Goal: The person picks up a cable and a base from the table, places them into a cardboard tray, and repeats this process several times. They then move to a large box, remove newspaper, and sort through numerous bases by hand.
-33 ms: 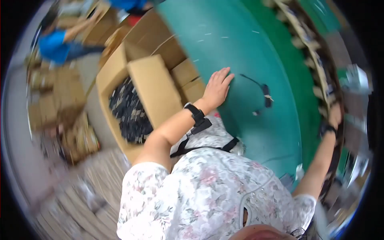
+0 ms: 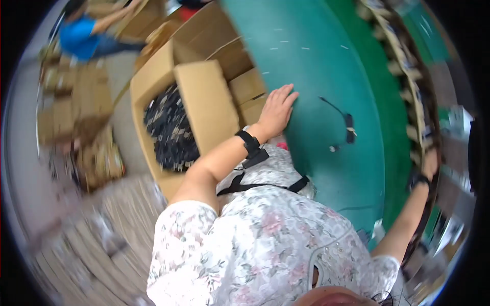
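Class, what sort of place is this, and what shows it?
Probably a factory assembly or packing area: an open carton of dark items, a green worktable bearing a tied black cable, and stacked cartons beyond.

The teal surface (image 2: 321, 176) gives passage around the tied black cable (image 2: 350, 129); well left of it, an open cardboard box (image 2: 208, 104) blocks.

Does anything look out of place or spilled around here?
No clear spill shows. One black tied cable seems a little stray: it lies out on the green table, apart from the dark heap inside the open carton.
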`<state>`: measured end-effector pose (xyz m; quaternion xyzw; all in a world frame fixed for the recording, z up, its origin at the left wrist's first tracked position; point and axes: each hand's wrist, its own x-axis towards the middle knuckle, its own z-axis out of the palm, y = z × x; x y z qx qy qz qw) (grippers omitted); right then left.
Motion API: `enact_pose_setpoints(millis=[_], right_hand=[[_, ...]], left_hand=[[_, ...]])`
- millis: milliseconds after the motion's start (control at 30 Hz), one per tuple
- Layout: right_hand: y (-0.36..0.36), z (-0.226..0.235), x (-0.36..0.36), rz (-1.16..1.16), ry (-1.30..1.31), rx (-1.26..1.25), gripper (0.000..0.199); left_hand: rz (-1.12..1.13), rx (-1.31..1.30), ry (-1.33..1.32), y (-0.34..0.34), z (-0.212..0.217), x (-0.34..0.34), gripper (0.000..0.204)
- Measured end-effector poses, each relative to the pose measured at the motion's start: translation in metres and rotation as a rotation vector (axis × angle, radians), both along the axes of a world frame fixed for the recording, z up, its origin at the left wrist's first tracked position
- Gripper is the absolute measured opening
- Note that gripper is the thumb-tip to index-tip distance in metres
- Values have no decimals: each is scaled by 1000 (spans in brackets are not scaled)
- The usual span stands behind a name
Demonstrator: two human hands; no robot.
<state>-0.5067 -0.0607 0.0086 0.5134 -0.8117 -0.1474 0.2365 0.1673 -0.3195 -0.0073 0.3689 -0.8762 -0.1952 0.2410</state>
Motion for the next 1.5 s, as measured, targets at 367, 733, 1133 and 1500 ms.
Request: enact_pose_setpoints(millis=[367,733,1133,1500], right_hand=[[-231,83,245,303,-598,-292,35],[-380,41,829,988,-1522,508,28],[-483,-95,1024,951,-860,929,77],[-458,-66,1003,1059,-886,1147,81]], left_hand=[[1313,174,-113,77,-27,312,46],[1672,462,-282,97,-67,454,71],[1457,623,-340,32,-72,514,74],[1306,468,-470,47,-78,503,80]])
